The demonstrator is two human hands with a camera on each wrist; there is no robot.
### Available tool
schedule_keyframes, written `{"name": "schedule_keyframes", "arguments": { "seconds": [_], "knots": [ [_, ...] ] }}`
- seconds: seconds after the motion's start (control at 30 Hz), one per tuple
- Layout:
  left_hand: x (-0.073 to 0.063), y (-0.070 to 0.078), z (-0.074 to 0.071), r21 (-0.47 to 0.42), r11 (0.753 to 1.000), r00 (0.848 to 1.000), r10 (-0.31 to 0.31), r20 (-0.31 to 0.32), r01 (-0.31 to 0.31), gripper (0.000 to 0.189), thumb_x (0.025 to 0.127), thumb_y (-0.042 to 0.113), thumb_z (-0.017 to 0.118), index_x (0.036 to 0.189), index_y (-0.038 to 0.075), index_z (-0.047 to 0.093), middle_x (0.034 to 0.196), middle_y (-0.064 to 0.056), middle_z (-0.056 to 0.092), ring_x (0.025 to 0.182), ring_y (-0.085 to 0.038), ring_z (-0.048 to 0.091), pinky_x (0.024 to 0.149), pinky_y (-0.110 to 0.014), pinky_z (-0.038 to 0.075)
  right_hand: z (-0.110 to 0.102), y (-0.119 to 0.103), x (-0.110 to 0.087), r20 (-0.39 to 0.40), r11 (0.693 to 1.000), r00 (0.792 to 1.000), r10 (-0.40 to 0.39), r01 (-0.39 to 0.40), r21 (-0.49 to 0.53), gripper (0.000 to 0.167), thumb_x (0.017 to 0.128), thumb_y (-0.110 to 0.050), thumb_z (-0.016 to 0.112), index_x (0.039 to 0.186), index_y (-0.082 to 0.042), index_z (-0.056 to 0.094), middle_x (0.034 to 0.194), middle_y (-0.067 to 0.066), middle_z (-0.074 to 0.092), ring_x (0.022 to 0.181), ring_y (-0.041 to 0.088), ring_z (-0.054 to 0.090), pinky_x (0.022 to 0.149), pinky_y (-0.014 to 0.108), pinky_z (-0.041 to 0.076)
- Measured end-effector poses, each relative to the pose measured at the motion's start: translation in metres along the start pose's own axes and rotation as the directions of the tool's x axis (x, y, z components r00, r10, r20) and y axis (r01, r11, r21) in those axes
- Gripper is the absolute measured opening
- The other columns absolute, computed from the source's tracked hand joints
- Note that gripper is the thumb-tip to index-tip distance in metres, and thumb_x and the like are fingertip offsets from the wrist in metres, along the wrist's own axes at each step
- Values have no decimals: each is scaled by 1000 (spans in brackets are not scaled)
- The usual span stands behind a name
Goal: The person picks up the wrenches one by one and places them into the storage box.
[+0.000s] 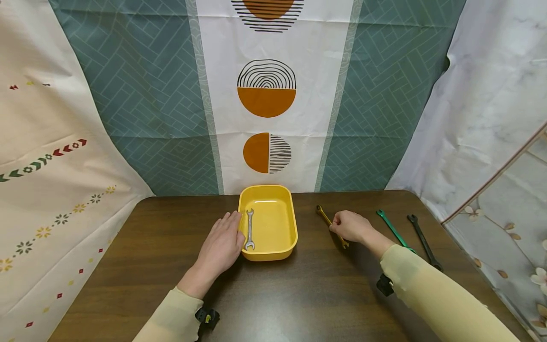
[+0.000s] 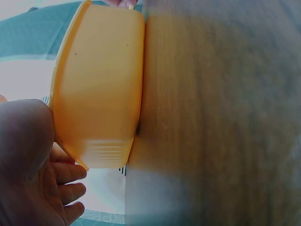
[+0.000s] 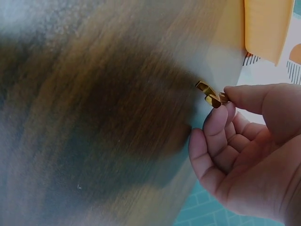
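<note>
A yellow rectangular tray (image 1: pixel 273 228) stands mid-table, and a silver open-end wrench (image 1: pixel 250 229) lies lengthwise along its left side. My left hand (image 1: pixel 221 242) rests against the tray's left rim, its fingers extended; the left wrist view shows the thumb near the rim beside the yellow outer wall (image 2: pixel 101 84). To the right of the tray, my right hand (image 1: pixel 351 226) pinches a gold wrench (image 1: pixel 325 216) about its middle. In the right wrist view thumb and fingertips hold that wrench, one end (image 3: pixel 211 96) pointing toward the camera. It appears slightly raised over the table.
Farther right on the brown wooden table (image 1: pixel 278 299) lie a green wrench (image 1: pixel 392 227) and a black wrench (image 1: pixel 423 240), both slanted. Patterned cloth (image 1: pixel 171 95) hangs behind the table's far edge, with more cloth at both sides.
</note>
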State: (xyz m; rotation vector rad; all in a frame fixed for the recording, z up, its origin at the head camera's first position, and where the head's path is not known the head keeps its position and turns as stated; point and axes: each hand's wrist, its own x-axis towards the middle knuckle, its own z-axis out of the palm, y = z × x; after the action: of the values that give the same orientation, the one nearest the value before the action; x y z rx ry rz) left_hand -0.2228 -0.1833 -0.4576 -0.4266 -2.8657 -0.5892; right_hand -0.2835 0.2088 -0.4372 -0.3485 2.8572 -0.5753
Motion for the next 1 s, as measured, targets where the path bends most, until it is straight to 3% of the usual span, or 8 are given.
{"name": "schedule_keyframes", "arguments": {
  "seconds": [0.23,0.3,0.43,0.67,1.0],
  "knots": [
    [0,0,0,-4,1000,1000,-1,-2,1,59,111,17,53,164,-8,44,170,-25,44,161,-43,36,132,-58,26,38,67,51,-39,999,998,-45,45,-1,26,104,-41,70,88,-20,70,78,-3,66,66,18,62,61,39,49],
    [0,0,-1,-4,1000,1000,-1,-1,1,59,111,17,53,164,-8,44,170,-25,44,161,-43,36,133,-57,25,43,74,58,-37,999,999,-32,32,10,26,103,-43,72,89,-21,71,79,-3,67,68,19,64,62,38,50],
    [0,1,-1,-3,1000,1000,-3,-3,3,59,111,17,53,164,-8,44,170,-24,44,161,-43,36,133,-57,25,37,62,48,-45,999,998,-38,39,20,27,104,-41,71,89,-18,70,79,-1,66,68,19,62,62,39,48],
    [-1,1,-1,-6,1000,1000,-5,-3,5,60,111,17,53,164,-8,43,170,-24,44,161,-43,36,133,-57,26,-1,-8,-3,-34,998,999,1,1,66,24,106,-29,70,91,-11,69,77,1,64,70,19,60,66,37,47],
    [-1,2,-1,-7,1000,1000,-2,-6,2,59,111,17,53,164,-8,44,170,-25,44,161,-44,36,132,-58,26,1,-9,-1,-45,997,999,3,1,84,20,106,-24,69,92,-10,70,79,0,63,70,18,58,69,35,47]
  ]
}}
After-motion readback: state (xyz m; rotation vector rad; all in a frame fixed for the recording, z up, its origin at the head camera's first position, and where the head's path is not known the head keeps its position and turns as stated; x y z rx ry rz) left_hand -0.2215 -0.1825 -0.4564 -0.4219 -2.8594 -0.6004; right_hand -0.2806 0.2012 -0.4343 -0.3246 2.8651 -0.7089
